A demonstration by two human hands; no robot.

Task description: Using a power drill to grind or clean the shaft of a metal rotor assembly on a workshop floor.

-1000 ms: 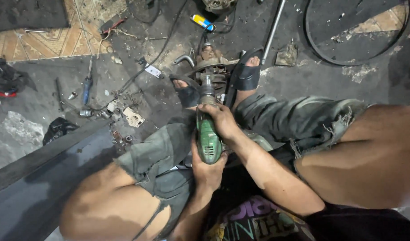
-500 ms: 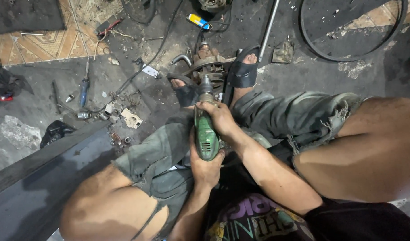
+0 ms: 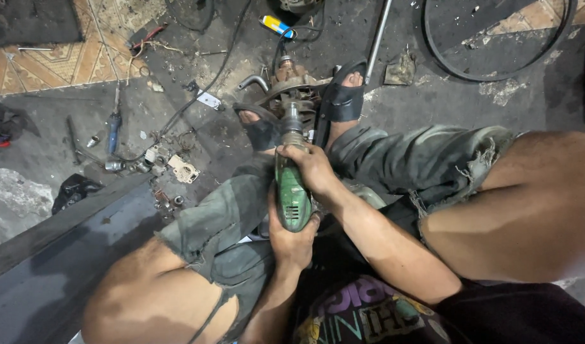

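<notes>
Between the knees: green power drill [image 3: 291,194], nose pointing down at a rusty metal part [image 3: 291,86] on the floor.
Left hand [image 3: 292,232]: wrapped around the drill's rear.
Right hand [image 3: 311,167]: clasped over its front.
Hidden: drill tip, behind the chuck.
Feet: sandals [image 3: 341,95] flank the part.

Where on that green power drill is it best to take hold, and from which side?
By its body, as now. The green drill points away from the person, nose down onto the rusty metal part between the sandals. The left hand cups the rear from below; the right hand wraps the front from the right. Probably best gripped from behind, clear of the chuck.
</notes>
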